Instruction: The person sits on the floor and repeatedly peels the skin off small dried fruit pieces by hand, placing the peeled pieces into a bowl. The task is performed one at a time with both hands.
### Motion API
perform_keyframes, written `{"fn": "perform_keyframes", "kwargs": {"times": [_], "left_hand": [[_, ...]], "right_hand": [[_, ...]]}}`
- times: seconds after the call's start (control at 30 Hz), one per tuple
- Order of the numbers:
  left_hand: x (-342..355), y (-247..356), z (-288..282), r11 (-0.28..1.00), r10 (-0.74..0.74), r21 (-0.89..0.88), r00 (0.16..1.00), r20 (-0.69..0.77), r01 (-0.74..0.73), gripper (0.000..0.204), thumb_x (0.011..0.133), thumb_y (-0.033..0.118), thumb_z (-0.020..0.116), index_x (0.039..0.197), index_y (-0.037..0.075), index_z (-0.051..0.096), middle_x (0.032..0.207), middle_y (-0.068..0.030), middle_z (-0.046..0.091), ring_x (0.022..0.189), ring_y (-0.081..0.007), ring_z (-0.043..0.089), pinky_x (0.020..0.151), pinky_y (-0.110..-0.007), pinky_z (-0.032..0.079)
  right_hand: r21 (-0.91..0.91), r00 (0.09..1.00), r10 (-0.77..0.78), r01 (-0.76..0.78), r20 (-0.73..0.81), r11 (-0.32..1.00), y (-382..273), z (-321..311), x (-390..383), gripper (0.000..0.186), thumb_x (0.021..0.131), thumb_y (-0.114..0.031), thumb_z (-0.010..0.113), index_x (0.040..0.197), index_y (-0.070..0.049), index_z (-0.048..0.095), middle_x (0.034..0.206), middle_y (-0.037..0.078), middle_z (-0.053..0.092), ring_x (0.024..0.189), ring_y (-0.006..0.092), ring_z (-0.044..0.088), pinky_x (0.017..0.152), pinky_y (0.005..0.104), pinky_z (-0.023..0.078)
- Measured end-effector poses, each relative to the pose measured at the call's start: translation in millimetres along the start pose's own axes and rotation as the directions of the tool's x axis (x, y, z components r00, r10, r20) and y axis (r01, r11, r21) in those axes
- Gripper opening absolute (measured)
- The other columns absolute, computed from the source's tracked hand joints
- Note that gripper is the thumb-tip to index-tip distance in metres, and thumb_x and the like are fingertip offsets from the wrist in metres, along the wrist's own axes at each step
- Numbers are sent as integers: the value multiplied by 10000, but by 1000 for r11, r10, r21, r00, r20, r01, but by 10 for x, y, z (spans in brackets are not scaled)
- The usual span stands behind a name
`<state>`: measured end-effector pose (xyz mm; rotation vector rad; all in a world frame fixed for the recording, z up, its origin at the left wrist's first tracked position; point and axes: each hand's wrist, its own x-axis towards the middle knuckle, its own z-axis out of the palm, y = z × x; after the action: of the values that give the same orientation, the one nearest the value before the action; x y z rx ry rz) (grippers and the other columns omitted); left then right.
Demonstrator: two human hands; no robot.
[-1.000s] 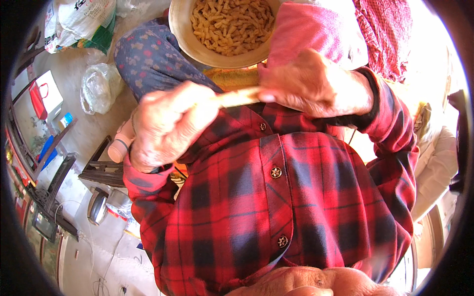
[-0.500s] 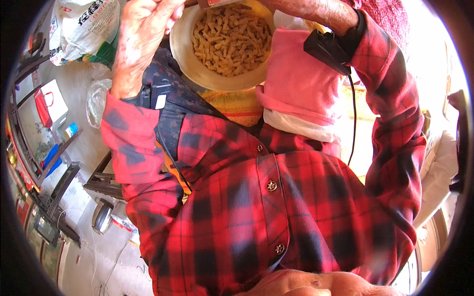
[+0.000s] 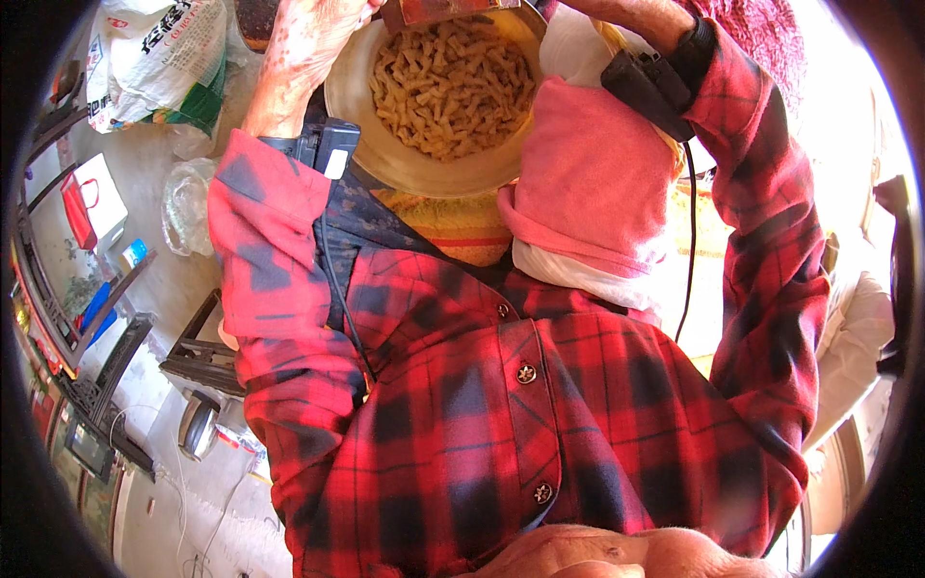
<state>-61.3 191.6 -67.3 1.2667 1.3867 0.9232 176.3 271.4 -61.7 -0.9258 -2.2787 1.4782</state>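
Note:
A wide cream bowl [image 3: 385, 154] full of short tan noodle-like pieces [image 3: 453, 82] rests on my lap, above my red plaid shirt. My left hand [image 3: 299, 48] is raised at the bowl's far left rim, and its fingers curl onto the left end of a red and silver packet [image 3: 448, 10] held over the bowl. My right hand [image 3: 621, 10] sits at the packet's right end, mostly cut off by the top edge. Each wrist carries a black device [image 3: 328, 144]. A pink cloth [image 3: 588, 183] lies against the bowl's right side.
A white and green sack [image 3: 164, 58] stands at the upper left, with a clear plastic bag [image 3: 188, 202] and a white bag with red handles [image 3: 92, 197] on the grey floor below it. A dark metal frame [image 3: 202, 356] stands by my left side.
Both hands have risen from in front of my chest, where they held a tan strip, to the far side of the bowl. The red and silver packet is now over it.

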Motion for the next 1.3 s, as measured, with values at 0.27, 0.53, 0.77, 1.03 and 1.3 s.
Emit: {"fn": "perform_keyframes", "kwargs": {"times": [0.27,0.53,0.77,1.03,1.3], "left_hand": [[-27,-247,30,980,97,178,994,-59,-86,214,944,193,597,810,35,651,645,52,537,559,-30,441,507,-196,334],[-439,-52,5,857,4,510,991,134,-73,482,976,416,557,1229,9,610,1058,-43,677,1026,-109,579,956,-266,421],[-874,484,332,964,84,240,988,132,-114,475,1001,394,508,1257,6,604,1164,-87,659,1085,-133,594,964,-270,427],[-1078,781,511,963,267,-38,964,7,-267,231,962,135,606,1116,-29,657,806,-16,629,701,-73,547,653,-196,436],[-1220,1274,24,864,502,56,845,-182,-501,243,948,70,595,1128,-87,634,796,-78,603,688,-122,531,607,-232,401]], "right_hand": [[-674,681,-685,635,259,377,144,-108,-104,320,976,-265,561,867,22,651,685,78,600,685,130,588,607,316,459],[93,1000,-17,16,11,996,-189,-108,-636,342,1002,-271,541,831,7,644,675,5,553,654,91,496,594,281,418],[114,990,-52,37,132,993,-635,-67,-853,340,1015,-253,519,883,44,618,679,70,547,643,118,503,590,312,418],[227,867,-492,465,77,856,-993,31,-875,301,1007,-198,539,889,66,620,648,119,537,597,150,501,554,342,405],[46,883,-461,458,94,888,-1545,-368,-1066,358,1002,-267,552,837,42,627,650,43,562,595,107,524,535,294,434]]}}
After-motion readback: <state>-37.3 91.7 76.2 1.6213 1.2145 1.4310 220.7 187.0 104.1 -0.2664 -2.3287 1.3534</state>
